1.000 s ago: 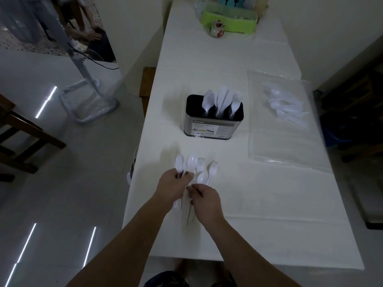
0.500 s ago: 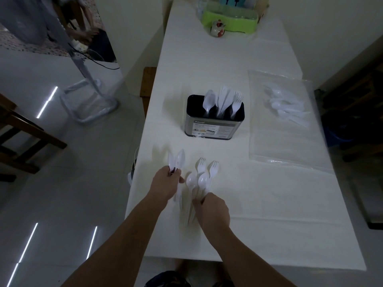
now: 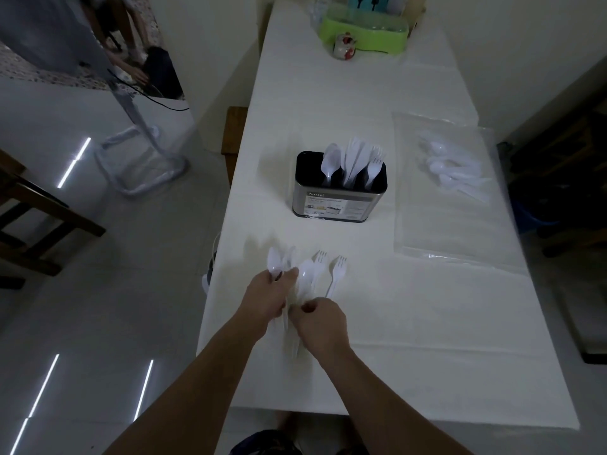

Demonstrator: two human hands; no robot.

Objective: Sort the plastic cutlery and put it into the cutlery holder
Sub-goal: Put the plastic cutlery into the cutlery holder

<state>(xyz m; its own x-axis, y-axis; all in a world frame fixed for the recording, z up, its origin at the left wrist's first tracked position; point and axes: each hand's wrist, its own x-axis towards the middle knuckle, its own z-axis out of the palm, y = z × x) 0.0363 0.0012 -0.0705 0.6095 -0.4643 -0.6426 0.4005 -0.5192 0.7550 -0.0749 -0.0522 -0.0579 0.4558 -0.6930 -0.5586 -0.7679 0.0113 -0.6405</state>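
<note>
A black and steel cutlery holder (image 3: 338,205) stands mid-table with white spoons, knives and forks upright in it. Near the table's front left, my left hand (image 3: 266,298) grips two white plastic spoons (image 3: 274,262), bowls pointing away. My right hand (image 3: 320,321) is beside it, fingers pinched on the handle of another white spoon (image 3: 305,277). Two white forks (image 3: 335,270) lie on the cloth just right of that spoon. More white handles lie under and between my hands, partly hidden.
A clear plastic bag (image 3: 456,231) with several more white cutlery pieces (image 3: 453,169) lies at the right. A green tray (image 3: 364,31) and a small jar (image 3: 345,47) stand at the far end. The table's left edge is close to my left hand; chairs stand beyond.
My left hand, which had drawn its spoons out to the left, has come back beside the right hand. The right hand has shifted a spoon and now pinches its handle.
</note>
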